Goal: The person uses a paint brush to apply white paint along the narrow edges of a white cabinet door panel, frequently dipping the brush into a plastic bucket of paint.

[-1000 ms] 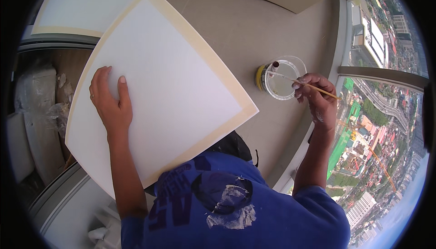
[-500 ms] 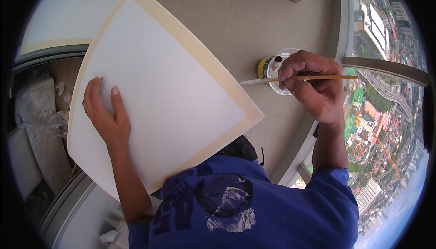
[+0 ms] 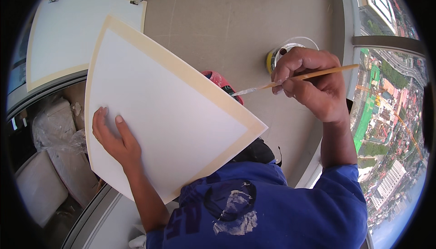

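Here's the right hand [image 3: 313,83], fingers pinched on a thin brush [image 3: 265,86], its tip right by the edge of a white board [image 3: 168,108] with a cream border; touching or not, I can't tell. Left hand [image 3: 119,138] lies on the board's face, thumb spread from the fingers. Beyond, a bucket [image 3: 271,63] on the beige floor [image 3: 209,26], a second bordered board [image 3: 72,31] at left, and windows [image 3: 386,113] overlooking a city, far right.

Bright daylight from window [image 3: 393,126] at R; white board [image 3: 168,108] pale, nearly evenly lit; lower L dim; straight edges bowed twd rim, corners black; distant bldgs [image 3: 388,184] slightly soft.
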The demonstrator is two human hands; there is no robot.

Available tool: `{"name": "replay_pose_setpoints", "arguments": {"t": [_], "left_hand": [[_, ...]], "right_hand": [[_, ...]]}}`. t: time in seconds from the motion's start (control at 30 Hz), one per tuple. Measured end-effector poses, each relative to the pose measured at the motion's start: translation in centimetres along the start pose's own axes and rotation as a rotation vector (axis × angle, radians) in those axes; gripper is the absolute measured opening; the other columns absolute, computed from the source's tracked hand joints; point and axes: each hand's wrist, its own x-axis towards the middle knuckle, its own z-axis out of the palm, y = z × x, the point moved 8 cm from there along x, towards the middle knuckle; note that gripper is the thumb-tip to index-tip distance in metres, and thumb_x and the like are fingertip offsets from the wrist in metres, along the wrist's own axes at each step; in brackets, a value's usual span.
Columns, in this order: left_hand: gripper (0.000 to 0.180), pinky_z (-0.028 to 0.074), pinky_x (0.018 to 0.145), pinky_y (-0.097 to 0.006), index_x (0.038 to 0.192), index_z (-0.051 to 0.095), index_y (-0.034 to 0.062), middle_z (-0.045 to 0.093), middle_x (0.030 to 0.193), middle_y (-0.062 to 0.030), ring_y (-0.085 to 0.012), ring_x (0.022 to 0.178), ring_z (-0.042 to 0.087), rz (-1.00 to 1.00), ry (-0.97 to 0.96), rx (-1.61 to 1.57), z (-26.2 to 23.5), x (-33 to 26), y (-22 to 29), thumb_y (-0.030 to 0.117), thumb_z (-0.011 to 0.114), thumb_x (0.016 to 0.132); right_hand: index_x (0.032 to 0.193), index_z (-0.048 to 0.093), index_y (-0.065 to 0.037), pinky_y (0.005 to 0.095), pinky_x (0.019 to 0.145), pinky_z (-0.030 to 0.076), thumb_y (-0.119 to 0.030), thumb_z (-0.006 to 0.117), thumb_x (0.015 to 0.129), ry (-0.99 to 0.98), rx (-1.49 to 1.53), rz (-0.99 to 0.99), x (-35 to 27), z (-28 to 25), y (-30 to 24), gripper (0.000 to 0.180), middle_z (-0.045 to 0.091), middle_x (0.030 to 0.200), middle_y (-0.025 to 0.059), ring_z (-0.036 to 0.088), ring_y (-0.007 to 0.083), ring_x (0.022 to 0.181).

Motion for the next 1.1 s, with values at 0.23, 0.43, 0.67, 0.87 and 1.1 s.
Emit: {"name": "replay_pose_setpoints", "arguments": {"t": [0.23, 0.43, 0.67, 0.87, 1.1], "left_hand": [[0.037, 0.038, 0.115, -0.050, 0.135, 0.058, -0.0064, 0.056, 0.143, -0.0227, -0.0389, 0.135, 0.050, 0.014, 0.015, 0.010, -0.3, -0.3, 0.6, 0.011, 0.059, 0.102], [0.036, 0.038, 0.116, -0.050, 0.134, 0.058, -0.0056, 0.056, 0.143, -0.0225, -0.0388, 0.136, 0.050, 0.033, 0.024, 0.001, -0.4, -0.4, 1.0, 0.010, 0.058, 0.102], [0.035, 0.038, 0.116, -0.050, 0.134, 0.058, -0.0055, 0.056, 0.142, -0.0228, -0.0389, 0.136, 0.050, 0.046, 0.022, 0.017, -0.5, -0.3, 1.2, 0.010, 0.058, 0.102], [0.036, 0.039, 0.115, -0.050, 0.134, 0.058, -0.0060, 0.055, 0.142, -0.0228, -0.0387, 0.135, 0.050, 0.042, 0.025, 0.011, -0.6, -0.5, 1.3, 0.010, 0.058, 0.103], [0.036, 0.039, 0.115, -0.050, 0.134, 0.058, -0.0063, 0.056, 0.141, -0.0229, -0.0387, 0.135, 0.051, 0.035, 0.032, 0.008, -0.7, -0.5, 1.2, 0.010, 0.059, 0.102]], "right_hand": [[0.086, 0.065, 0.003, 0.0284, 0.064, 0.050, 0.003, 0.058, 0.080, -0.007, 0.006, -0.117, -0.4, -0.4, 0.2, 0.010, 0.068, 0.079, 0.0077, 0.064, 0.0134, 0.070], [0.085, 0.066, 0.002, 0.0290, 0.061, 0.048, 0.001, 0.059, 0.080, -0.039, -0.018, -0.134, -0.6, -0.6, -0.4, 0.009, 0.067, 0.077, 0.0070, 0.062, 0.0129, 0.068], [0.084, 0.066, 0.001, 0.0289, 0.061, 0.047, 0.000, 0.060, 0.080, -0.052, -0.043, -0.161, -0.7, -0.6, -0.5, 0.008, 0.066, 0.074, 0.0057, 0.061, 0.0130, 0.065], [0.083, 0.066, 0.001, 0.0281, 0.061, 0.047, 0.000, 0.060, 0.079, -0.129, -0.062, -0.040, -1.1, -0.4, -0.2, 0.008, 0.067, 0.074, 0.0061, 0.062, 0.0127, 0.066], [0.082, 0.067, 0.002, 0.0278, 0.061, 0.048, 0.001, 0.058, 0.078, -0.044, -0.057, -0.175, -0.5, -0.1, -1.1, 0.010, 0.066, 0.072, 0.0062, 0.063, 0.0136, 0.064]]}}
